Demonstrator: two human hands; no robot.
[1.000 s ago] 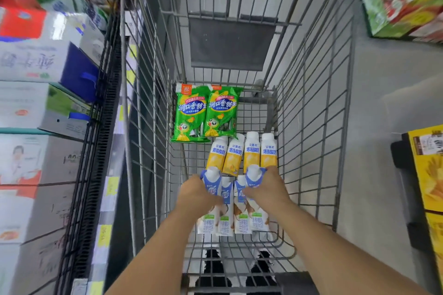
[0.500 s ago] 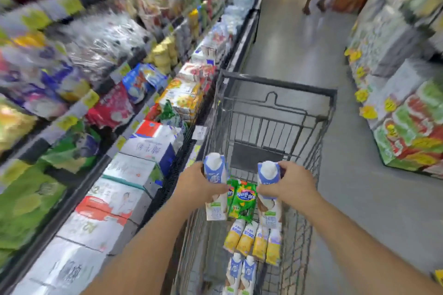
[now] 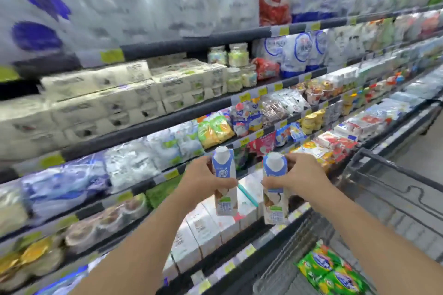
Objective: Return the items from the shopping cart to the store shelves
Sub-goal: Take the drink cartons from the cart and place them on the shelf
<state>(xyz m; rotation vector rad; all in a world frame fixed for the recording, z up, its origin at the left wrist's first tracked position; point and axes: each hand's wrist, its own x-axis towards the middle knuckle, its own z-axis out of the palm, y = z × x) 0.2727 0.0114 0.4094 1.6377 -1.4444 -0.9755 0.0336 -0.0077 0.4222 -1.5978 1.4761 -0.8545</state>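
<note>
- Before the store shelves [image 3: 182, 117], both hands hold drink cartons upright at mid-frame, side by side and apart.
- Left hand [image 3: 203, 181]: fingers [image 3: 229, 183] and thumb curl round the middle of the left carton [image 3: 224, 179], a white-capped pack with a blue upper band.
- Right hand [image 3: 299, 175]: fingers curl round the right carton [image 3: 275, 187], thumb across its front and fingertips behind its shoulder near the cap.
- Both cartons hang in the air in front of the lower shelf rows, not resting on any shelf.
- Just behind and below them, a row of white boxes [image 3: 206, 230] stands on a lower shelf.
- At lower right, the shopping cart [image 3: 395, 189] sits beside the shelving; green snack packs [image 3: 332, 270] lie inside it.
- Higher shelves carry white multipacks [image 3: 115, 100], pastel jars [image 3: 227, 55] and bagged goods; much of the left side is blurred.
</note>
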